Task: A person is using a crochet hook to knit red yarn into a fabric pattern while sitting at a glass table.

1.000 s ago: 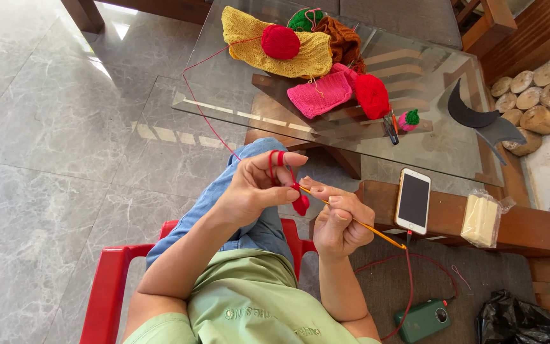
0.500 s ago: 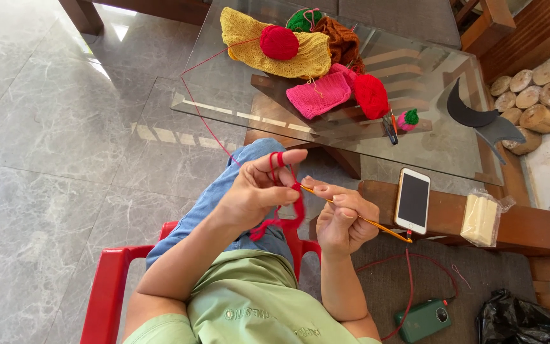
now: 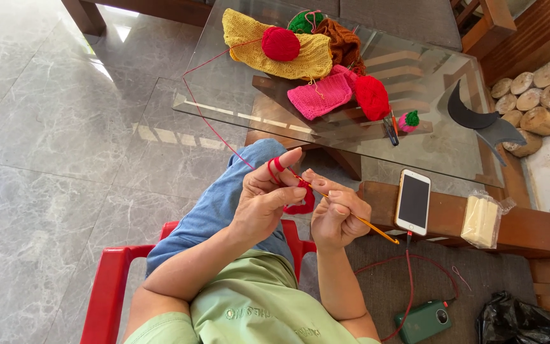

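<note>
Head view, looking down over the lap. Right hand (image 3: 337, 215) is closed in a pinch on a crochet hook (image 3: 358, 220), fingers curled round the shaft near its working end; the orange handle sticks out past the palm toward the phone (image 3: 413, 200). Left hand (image 3: 267, 197) is closed on a small red crochet piece (image 3: 302, 201), thumb and middle fingers nipping it, index finger raised with red yarn (image 3: 214, 127) wound round it.

Handling, as judged: the piece is light, soft and floppy, so it wants a pinch close beside the stitch being worked; held farther off it would sag. The yarn is thin and pliant, and looks to slide readily over the finger. The hook is stiff, slim and smooth, best held well down the shaft.

The piece sits between both hands, above the blue-denim knee. The strand runs up from the finger to a red yarn ball (image 3: 281, 43) lying on a yellow knitted piece (image 3: 307, 60) on the glass table (image 3: 224, 102). A pink knitted piece (image 3: 319, 97) and a second red ball (image 3: 372, 97) lie near.

Hard to make out: the hook tip is hidden in the piece; stitches too small to read; most of the piece is covered by the left fingers.
</note>
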